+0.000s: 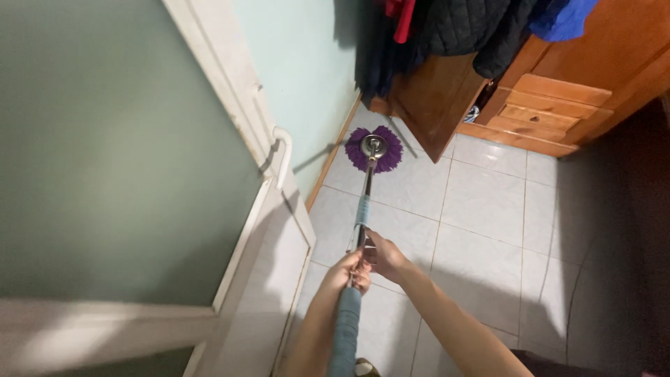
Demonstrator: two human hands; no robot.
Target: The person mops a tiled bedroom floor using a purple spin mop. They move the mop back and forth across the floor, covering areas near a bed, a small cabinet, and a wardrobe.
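A long mop runs from the bottom of the view out to a round purple mop head (375, 149) resting on the white tiled floor (488, 230). Its metal pole (363, 209) has blue-grey grips. My left hand (347, 271) wraps around the pole just above the lower grip. Right beside it, my right hand (386, 257) holds the pole from the right side. Both forearms reach forward from the bottom edge.
A pale door with a green panel (125, 153) and white frame fills the left. A wooden wardrobe (558, 91) with drawers stands at the back right, with dark jackets (460, 28) and a blue garment hanging over it. A wooden skirting board lines the wall.
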